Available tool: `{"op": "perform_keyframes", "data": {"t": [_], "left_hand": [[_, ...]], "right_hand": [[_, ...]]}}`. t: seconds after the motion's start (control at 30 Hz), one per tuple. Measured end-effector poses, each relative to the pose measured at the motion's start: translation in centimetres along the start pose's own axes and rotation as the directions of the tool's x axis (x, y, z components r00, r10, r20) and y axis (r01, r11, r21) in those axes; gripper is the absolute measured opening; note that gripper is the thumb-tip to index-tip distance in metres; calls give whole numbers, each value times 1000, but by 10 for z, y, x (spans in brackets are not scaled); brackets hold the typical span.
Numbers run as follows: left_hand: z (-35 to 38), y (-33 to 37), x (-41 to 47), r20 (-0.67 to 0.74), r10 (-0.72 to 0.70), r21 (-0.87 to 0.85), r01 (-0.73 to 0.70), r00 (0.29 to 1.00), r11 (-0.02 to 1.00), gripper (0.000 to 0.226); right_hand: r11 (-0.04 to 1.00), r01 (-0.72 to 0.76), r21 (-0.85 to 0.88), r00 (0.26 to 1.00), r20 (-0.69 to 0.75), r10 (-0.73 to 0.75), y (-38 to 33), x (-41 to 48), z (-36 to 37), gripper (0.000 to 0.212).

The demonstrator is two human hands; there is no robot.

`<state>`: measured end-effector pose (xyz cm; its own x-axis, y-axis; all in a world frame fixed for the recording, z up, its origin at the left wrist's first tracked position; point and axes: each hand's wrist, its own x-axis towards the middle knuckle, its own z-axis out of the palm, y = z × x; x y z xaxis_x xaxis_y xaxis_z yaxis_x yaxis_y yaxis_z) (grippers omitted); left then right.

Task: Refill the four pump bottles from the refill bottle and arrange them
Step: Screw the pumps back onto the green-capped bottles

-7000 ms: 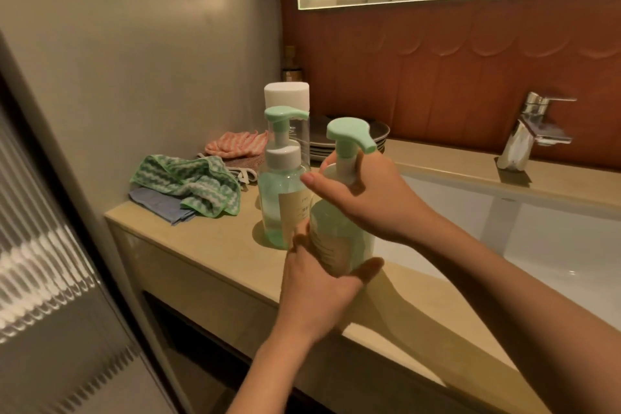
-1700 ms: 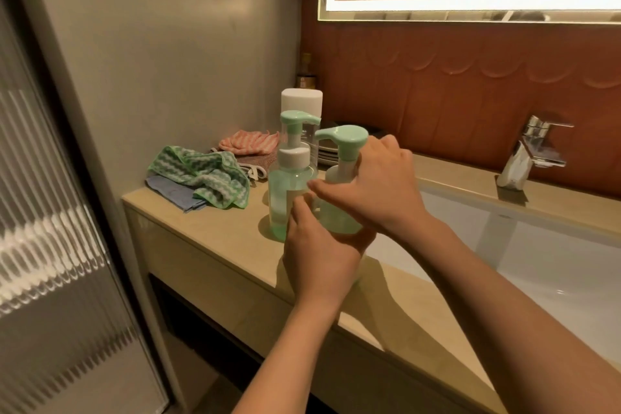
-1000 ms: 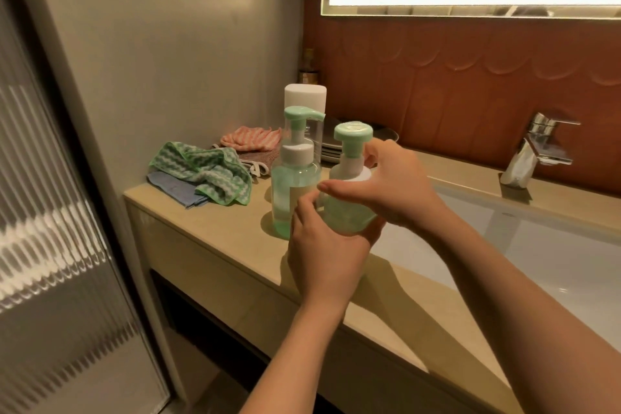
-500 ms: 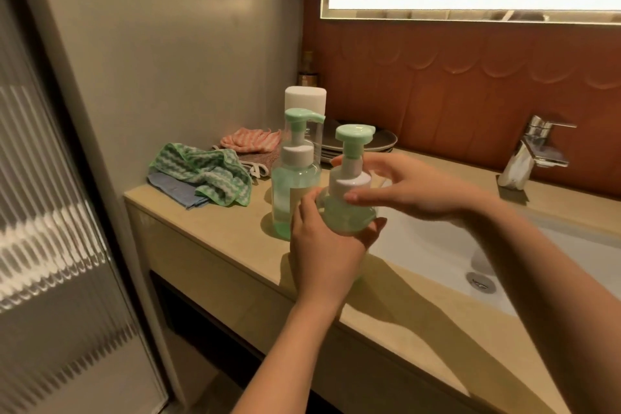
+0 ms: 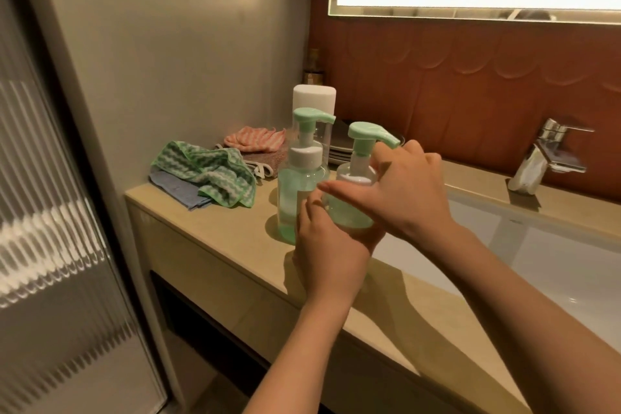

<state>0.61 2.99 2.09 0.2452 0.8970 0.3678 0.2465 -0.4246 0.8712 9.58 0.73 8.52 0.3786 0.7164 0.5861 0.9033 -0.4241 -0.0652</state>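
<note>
My left hand (image 5: 327, 247) grips the body of a green pump bottle (image 5: 349, 212) from the near side, just above the beige counter (image 5: 215, 232). My right hand (image 5: 400, 188) is curled round the white collar under its green pump head (image 5: 366, 134), whose spout points right. A second green pump bottle (image 5: 295, 178) stands upright on the counter just left of it. Behind both stands a taller clear bottle with a white cap (image 5: 314, 99). Any other pump bottles are out of sight.
Folded cloths, green-striped (image 5: 205, 173), blue and pink (image 5: 255, 139), lie at the counter's left back. Dark plates (image 5: 339, 153) are stacked behind the bottles. The white sink basin (image 5: 537, 262) and chrome tap (image 5: 544, 155) are to the right. A ribbed glass door (image 5: 50, 212) stands left.
My right hand has turned on the pump collar, and the pump head's spout has swung round to point right. The left hand keeps its grip on the bottle body.
</note>
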Motion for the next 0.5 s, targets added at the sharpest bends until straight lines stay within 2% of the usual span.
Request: {"op": "perform_keyframes", "data": {"t": [0.03,0.07,0.1,0.13,0.17,0.2,0.27,0.37,0.43,0.5], "left_hand": [[0,0,0,-2,6,7,-6,1000,1000,88],[0,-1,0,-6,17,5,-17,1000,1000,87],[0,-2,0,-18,36,-7,-36,999,999,84],[1,-2,0,-34,49,-22,-50,998,998,79],[1,-2,-1,-50,53,-36,-54,997,998,77],[1,-1,-1,-61,51,-45,-54,997,998,77],[3,-1,-1,-75,51,-37,-54,996,998,77],[2,0,-2,-69,47,-32,-49,996,998,77],[2,1,-3,-56,23,-44,-26,998,999,78],[2,2,-4,-59,9,-53,-12,998,999,69]], "right_hand": [[999,4,46,999,40,-6,3,-1,7,80],[980,-4,197,995,97,-15,4,-2,9,76],[900,-38,434,985,169,-40,5,-2,9,68],[757,-87,647,965,243,-96,6,-3,6,55],[596,-153,788,931,317,-180,8,-3,2,40],[479,-207,853,894,364,-260,12,-2,-1,34],[372,-235,898,856,373,-358,20,-2,-4,39],[351,-188,917,906,300,-298,20,-3,-5,33],[423,-141,895,955,236,-182,17,-2,-4,40],[508,-114,854,985,163,-53,12,-3,-2,51]]}}
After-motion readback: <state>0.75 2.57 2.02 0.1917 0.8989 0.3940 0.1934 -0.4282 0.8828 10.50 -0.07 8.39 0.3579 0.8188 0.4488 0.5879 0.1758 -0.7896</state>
